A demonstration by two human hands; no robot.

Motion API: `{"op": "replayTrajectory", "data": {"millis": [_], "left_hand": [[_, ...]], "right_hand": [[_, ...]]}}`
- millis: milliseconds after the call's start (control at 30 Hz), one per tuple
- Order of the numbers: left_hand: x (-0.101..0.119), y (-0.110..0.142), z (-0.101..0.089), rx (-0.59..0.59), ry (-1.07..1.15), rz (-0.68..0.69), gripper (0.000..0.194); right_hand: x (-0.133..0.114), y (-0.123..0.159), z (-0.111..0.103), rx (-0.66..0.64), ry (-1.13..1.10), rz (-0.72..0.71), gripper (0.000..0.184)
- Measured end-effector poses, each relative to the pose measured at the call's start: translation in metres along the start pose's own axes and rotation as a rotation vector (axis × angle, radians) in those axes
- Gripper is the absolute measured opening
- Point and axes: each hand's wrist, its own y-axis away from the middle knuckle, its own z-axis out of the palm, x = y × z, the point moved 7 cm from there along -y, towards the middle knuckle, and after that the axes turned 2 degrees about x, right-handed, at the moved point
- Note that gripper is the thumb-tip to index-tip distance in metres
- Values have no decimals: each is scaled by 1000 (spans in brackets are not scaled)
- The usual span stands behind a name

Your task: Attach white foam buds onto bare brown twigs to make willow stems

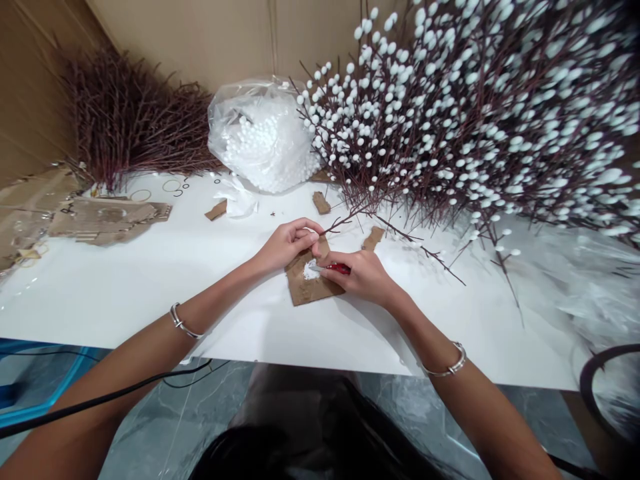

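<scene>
Running rightward from left hand (pixel 289 245), thin dark-brown branching twig (pixel 341 222) is pinched near one end in left grip. White paste (pixel 311 271), spread on brown cardboard piece (pixel 315 292), is nearer right hand (pixel 367 273), where red-handled tool (pixel 339 268) is gripped, tip at paste. Room is bounded behind by clear plastic bag (pixel 263 150) of white beads, in front by edge of white counter (pixel 270 323), rightward by white-budded branches (pixel 385 100).

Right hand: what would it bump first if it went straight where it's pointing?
The right hand would probably meet the left hand first. The cardboard lies just below that line, so it might brush that instead; depth is hard to tell here.
</scene>
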Motion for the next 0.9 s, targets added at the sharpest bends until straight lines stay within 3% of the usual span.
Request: {"op": "replayTrajectory", "data": {"millis": [433, 900], "left_hand": [[1, 0, 3, 6, 6, -9, 30], [4, 1, 5, 16, -13, -20, 29]], "right_hand": [[-9, 4, 2, -4, -24, -135, 20], [-17, 5, 2, -14, 38, -178, 25]]}}
